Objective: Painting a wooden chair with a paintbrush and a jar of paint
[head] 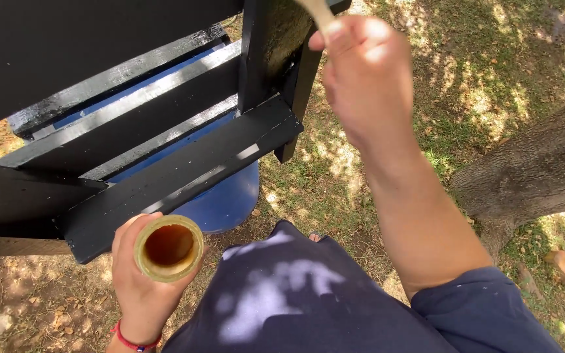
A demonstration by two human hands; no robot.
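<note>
Left grip [140, 287] clenches an open tin [169, 248], seemingly near-empty; right grip [364, 78] pinches a brush handle [318, 13].

Open yellowish jar [169, 248] upright in left grip; pale brush handle [318, 13] raised, tilted, in right grip.

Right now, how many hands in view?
2. The left hand, bottom left, is wrapped around an open round container. The right hand, top centre, grips a pale handle by the black painted wooden frame. No others visible.
</note>
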